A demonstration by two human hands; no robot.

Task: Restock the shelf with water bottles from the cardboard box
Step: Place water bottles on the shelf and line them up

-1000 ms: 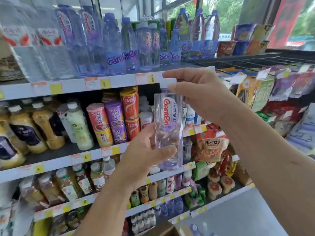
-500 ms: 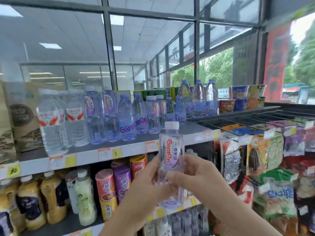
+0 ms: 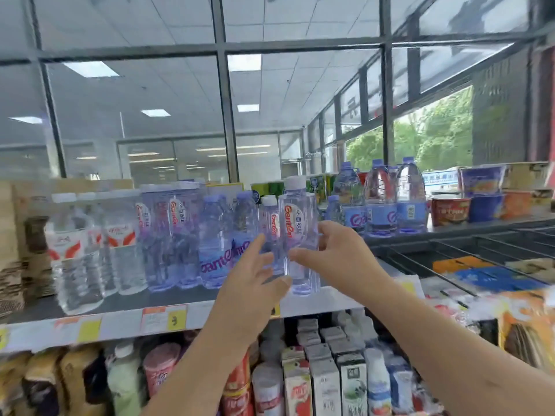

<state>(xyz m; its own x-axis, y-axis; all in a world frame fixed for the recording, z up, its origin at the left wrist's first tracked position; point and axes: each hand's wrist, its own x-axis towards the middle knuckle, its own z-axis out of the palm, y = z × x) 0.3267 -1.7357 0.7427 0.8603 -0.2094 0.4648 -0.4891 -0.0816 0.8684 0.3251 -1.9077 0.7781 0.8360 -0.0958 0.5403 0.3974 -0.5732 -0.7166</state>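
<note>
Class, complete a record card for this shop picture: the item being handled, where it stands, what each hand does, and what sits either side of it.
item: water bottle, white cap, upright
place: front edge of the top shelf
left hand: fingers nearly straight against the bottle's left side, thumb near its base
right hand: thumb across the front, fingers round the back
to its left: row of clear bottles
to its right: large bottles with blue labels, then noodle cups

Bare forearms (image 3: 435, 331), left grip (image 3: 252, 280), right grip (image 3: 339, 256)
</note>
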